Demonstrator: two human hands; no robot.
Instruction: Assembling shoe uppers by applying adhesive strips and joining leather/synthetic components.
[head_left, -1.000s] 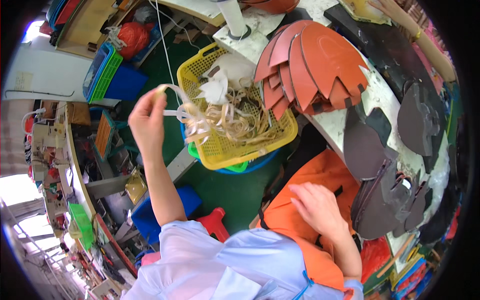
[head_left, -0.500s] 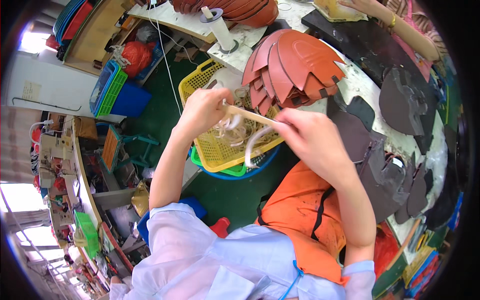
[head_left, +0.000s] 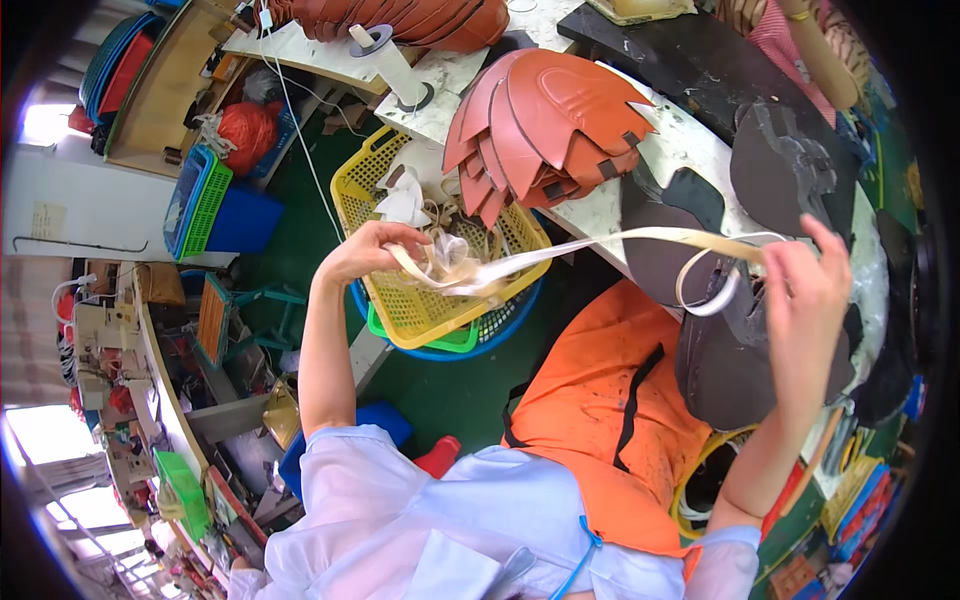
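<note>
A long cream-coloured strip [head_left: 640,235] stretches across in front of me, over a yellow plastic basket [head_left: 405,315]. My right hand [head_left: 808,315], out to the right above the dark brown cut pieces [head_left: 740,385], pinches one end, and a pale loop dangles beside its fingers. At the basket's left side my left hand [head_left: 368,255] has its fingers closed on the other stretch of strip. Loose curls of strip and white scraps [head_left: 403,195] lie in the basket. Exactly where the left fingertips grip is hard to make out.
Layered reddish-brown pieces [head_left: 560,110] are piled on the white worktable beyond the basket. A white spool [head_left: 398,75] stands to their left. Another person's arm [head_left: 822,62] shows at the far right, by a black board [head_left: 690,70]. Blue and green bins [head_left: 235,205] sit at left.
My hands have drawn far apart, the right one moving right and stretching out the strip that was short between them. The view has turned slightly right. The other person's hand has left the picture.
</note>
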